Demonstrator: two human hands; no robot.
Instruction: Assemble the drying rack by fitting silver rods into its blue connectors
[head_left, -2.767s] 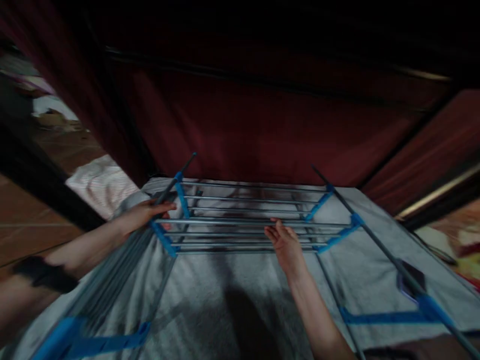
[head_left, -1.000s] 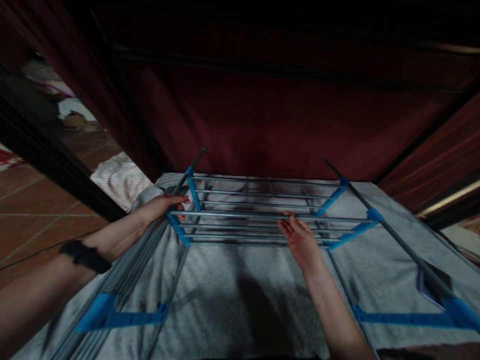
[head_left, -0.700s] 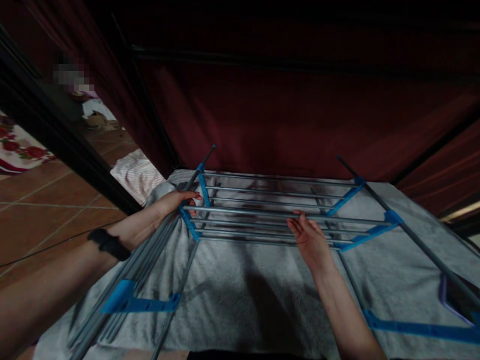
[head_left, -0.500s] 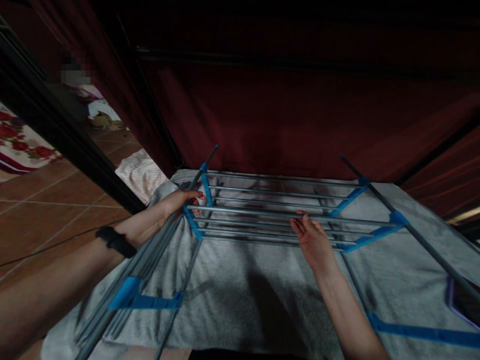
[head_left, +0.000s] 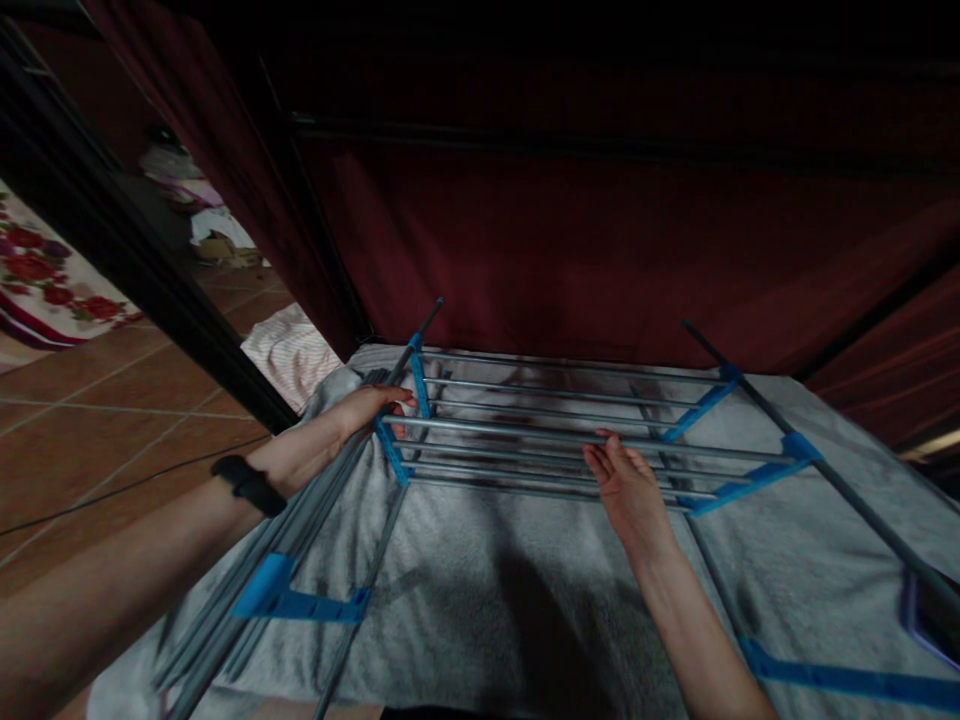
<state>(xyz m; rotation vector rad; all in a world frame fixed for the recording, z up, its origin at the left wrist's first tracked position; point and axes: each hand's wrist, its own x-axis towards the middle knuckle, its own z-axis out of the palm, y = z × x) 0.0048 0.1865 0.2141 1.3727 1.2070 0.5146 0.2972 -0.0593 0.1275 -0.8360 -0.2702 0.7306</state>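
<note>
A partly built rack of grey metal tubes and blue plastic brackets lies on a grey cloth (head_left: 450, 580). My left hand (head_left: 375, 405), with a black band on the wrist, is closed round the rack's left side at a blue bracket (head_left: 391, 450). Its fingertips curl over the inner side, partly hidden by the tubes. My right hand (head_left: 626, 475) pinches a grey tube (head_left: 510, 430) that spans the two sides, thumb and fingers near its right half. Other crossbars run behind and below that tube, between the left bracket and the right bracket (head_left: 799, 447).
Several loose grey tubes (head_left: 259, 550) lie together along the left side. A phone-like dark object (head_left: 930, 615) with a purple edge is at the right. Behind stands a dark red panel (head_left: 562, 260). A striped cloth (head_left: 292, 350) lies on the tiled floor (head_left: 135, 420).
The view has shifted slightly, so everything sits a little further right and lower. Both hands keep the same hold on the rack.
</note>
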